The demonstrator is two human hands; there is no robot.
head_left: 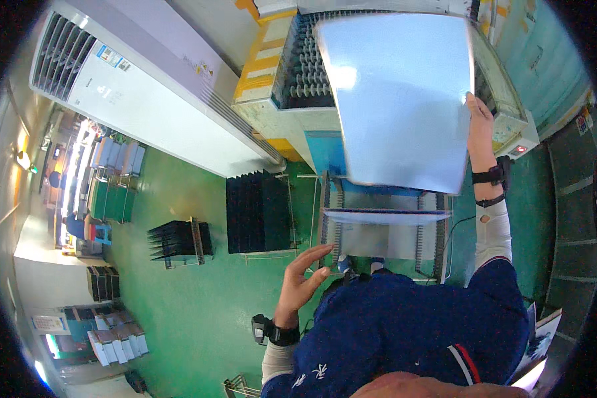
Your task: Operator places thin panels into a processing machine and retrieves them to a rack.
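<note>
A large, thin, pale-blue rectangular panel (404, 99) is tilted in front of me, its glossy face catching a bright reflection. My right hand (479, 118) grips its right edge, thumb on the face, the other fingers mostly hidden. The far part of the panel covers much of a roller conveyor (305, 66). Below it stands a slotted rack (438, 232) with toothed side rails, and another panel (386, 216) is seen edge-on in it. My left hand (302, 285) hovers by the rack's left side, fingers and thumb apart, holding nothing.
A tall white air conditioner (152, 106) leans across the upper left. On the green floor stand a black pleated rack (259, 212) and a smaller black rack (182, 240). Dark shelving (577, 232) lines the right side. Stacked boards (116, 335) stand at the lower left.
</note>
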